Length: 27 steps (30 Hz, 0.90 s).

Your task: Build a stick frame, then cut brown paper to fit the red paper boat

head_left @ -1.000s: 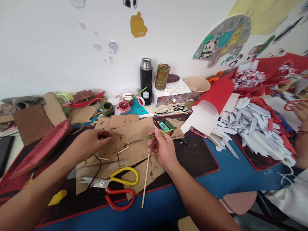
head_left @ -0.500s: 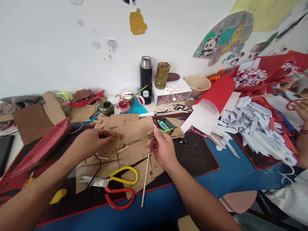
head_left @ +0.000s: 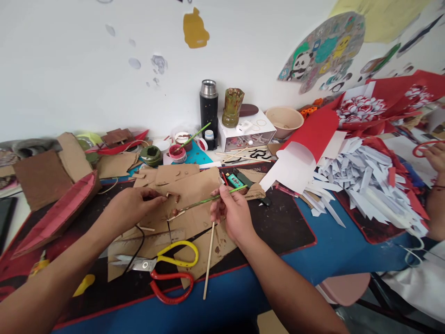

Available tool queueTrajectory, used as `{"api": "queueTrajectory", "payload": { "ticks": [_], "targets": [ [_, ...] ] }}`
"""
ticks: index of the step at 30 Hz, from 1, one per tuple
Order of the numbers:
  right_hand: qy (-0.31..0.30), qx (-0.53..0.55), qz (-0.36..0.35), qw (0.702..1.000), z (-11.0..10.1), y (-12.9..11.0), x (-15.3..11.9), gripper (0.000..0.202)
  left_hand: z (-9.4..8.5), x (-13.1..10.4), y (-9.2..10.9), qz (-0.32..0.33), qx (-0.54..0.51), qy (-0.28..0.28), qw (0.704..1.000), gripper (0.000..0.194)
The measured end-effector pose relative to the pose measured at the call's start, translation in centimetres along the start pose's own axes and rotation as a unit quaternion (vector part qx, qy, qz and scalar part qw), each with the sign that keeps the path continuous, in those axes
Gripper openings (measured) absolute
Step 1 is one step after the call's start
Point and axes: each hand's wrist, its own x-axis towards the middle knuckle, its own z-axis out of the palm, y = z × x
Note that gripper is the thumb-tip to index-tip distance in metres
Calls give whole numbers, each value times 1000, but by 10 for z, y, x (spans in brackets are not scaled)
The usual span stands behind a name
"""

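Observation:
My right hand [head_left: 232, 211] grips a thin green paintbrush [head_left: 203, 201], its brown-stained tip pointing left, low over the cardboard. A small brown-painted piece [head_left: 176, 196] is at the fingertips of my left hand [head_left: 148, 199], whose thumb and finger are pinched together on it. Beneath both hands lie overlapping sheets of cardboard [head_left: 201, 181], brown-spotted in places. Below my right fingers a pale wooden stick [head_left: 208, 264] reaches toward the table's front edge. Scissors with one yellow and one red handle [head_left: 149, 264] lie nearer me, partly over a clear ruler [head_left: 163, 237].
A cardboard boat with a pink inside [head_left: 59, 218] sits at left. Behind are a green paint pot [head_left: 151, 155], a red paint pot [head_left: 177, 154] and a black flask [head_left: 208, 106]. White paper strips [head_left: 368, 181] pile up at right, near another person's hand [head_left: 436, 157].
The brush tip has shifted slightly down and left. The small brown piece has turned a little at my left fingertips. The whole view has shifted slightly.

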Motion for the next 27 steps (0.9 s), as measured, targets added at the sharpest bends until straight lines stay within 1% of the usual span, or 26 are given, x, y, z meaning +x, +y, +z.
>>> {"api": "queueTrajectory", "payload": {
  "ticks": [3,5,9,12,16,20,23,27],
  "targets": [
    [2,1,1,1000,0,0,0,63,0,0,-6,-3,-15,8,1000,67],
    [0,-1,2,1000,0,0,0,62,0,0,-13,14,-37,29,999,62],
    [-2,-9,3,1000,0,0,0,62,1,1,-25,97,-86,75,989,53],
    [1,-11,2,1000,0,1,-1,62,5,4,-29,150,-100,82,980,53],
    [6,-9,3,1000,-1,2,0,62,12,10,-32,187,-94,92,973,50],
    [8,-12,5,1000,-1,3,0,62,14,16,-35,220,-87,84,968,48],
    [10,-13,8,1000,-1,4,1,61,12,18,-36,239,-72,65,966,47],
    [10,-15,11,1000,-1,3,1,61,7,19,-32,254,-61,45,964,43]
  ]
}}
